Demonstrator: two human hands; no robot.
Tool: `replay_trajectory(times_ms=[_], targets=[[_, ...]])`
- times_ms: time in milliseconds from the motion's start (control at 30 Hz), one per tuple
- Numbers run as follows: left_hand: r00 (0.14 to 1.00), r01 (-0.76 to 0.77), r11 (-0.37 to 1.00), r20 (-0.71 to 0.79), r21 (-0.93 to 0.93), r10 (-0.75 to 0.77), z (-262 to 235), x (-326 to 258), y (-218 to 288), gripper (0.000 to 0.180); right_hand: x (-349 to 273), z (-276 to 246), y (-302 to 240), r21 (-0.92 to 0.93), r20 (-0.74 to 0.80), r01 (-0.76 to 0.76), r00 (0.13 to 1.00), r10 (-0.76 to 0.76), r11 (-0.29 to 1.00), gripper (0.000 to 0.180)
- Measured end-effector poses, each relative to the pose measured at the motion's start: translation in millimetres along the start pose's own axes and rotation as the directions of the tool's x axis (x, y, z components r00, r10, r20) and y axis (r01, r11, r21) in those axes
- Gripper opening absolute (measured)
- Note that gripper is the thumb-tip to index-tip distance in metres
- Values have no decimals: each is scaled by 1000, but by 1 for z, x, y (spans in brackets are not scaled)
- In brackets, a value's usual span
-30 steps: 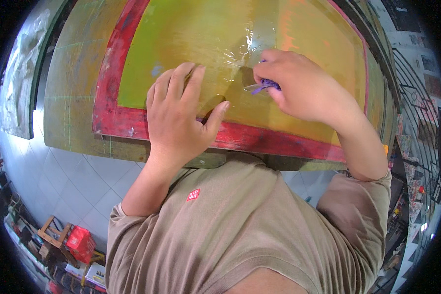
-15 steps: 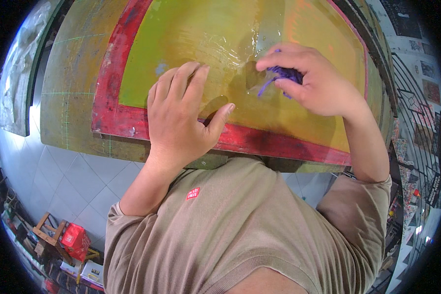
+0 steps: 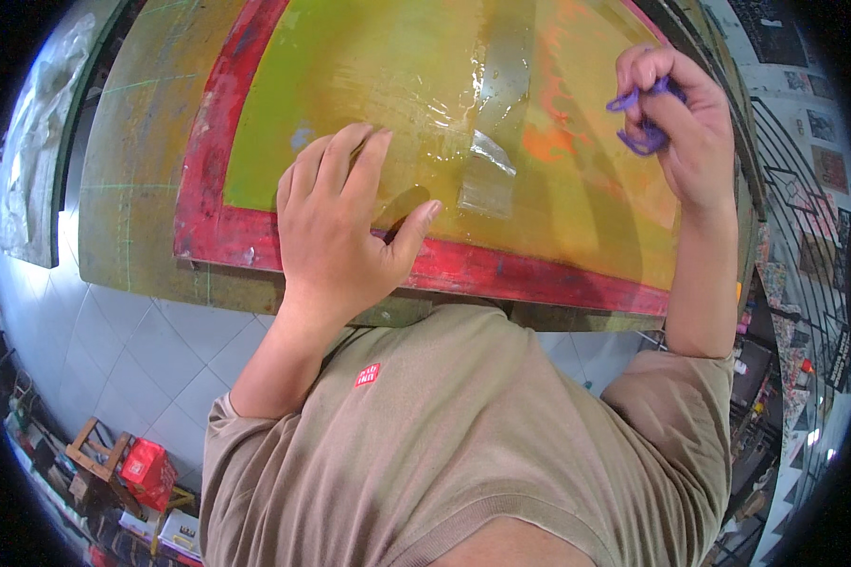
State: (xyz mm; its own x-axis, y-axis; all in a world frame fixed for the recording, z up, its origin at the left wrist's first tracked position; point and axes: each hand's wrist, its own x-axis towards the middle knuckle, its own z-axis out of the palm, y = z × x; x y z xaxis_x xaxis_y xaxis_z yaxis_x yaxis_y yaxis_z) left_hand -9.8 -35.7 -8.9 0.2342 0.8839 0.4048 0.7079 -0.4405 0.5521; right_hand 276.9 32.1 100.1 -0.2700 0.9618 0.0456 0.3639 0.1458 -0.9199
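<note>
A large screen-printing frame (image 3: 520,272) with red-painted borders lies in front of me. Its mesh (image 3: 284,94) is yellow-green, with a wet shiny patch and orange stains. My left hand (image 3: 336,213) is open, fingers spread, over the frame's near left part. Off to the right, my right hand (image 3: 695,142) is raised and closed around a purple stringy bundle (image 3: 645,140), whose loops stick out between the fingers. A clear strip of tape or film (image 3: 487,197) runs along the middle of the mesh, its near end glossy and wrinkled.
Under the frame is a worn board (image 3: 137,222) with green lines. At the far left, crumpled clear plastic (image 3: 38,170) covers another surface. A red bag (image 3: 148,472) and a wooden stool (image 3: 99,454) stand on the tiled floor at lower left. Racks and prints line the right side.
My right hand has moved right and away from the middle of the mesh with the purple bundle, uncovering the clear strip. My left hand stays nearly in place.
</note>
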Motion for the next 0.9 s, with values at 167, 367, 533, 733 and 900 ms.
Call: replay_trajectory(times_ms=[167, 367, 533, 733, 900], targets=[[1000, -9, 1000, -10, 14, 9, 1, 0, -1, 58, -25, 65, -14, -357, 200, -65, 969, 144, 932, 30], [1000, -15, 1000, -18, 9, 15, 2, 0, 0, 58, -38, 98, 17, -673, 92, 12, 993, 68, 739, 40], [999, -20, 1000, -26, 10, 20, 2, 1, 2, 58, -35, 90, 21, -515, 232, 98, 972, 28, 852, 17], [1000, -19, 1000, -18, 20, 19, 2, 1, 1, 58, -25, 81, 6, -362, 262, -77, 948, 180, 929, 8], [1000, -16, 1000, -18, 18, 16, 2, 2, 2, 57, -21, 79, 7, -420, 217, 32, 974, 66, 907, 11]])
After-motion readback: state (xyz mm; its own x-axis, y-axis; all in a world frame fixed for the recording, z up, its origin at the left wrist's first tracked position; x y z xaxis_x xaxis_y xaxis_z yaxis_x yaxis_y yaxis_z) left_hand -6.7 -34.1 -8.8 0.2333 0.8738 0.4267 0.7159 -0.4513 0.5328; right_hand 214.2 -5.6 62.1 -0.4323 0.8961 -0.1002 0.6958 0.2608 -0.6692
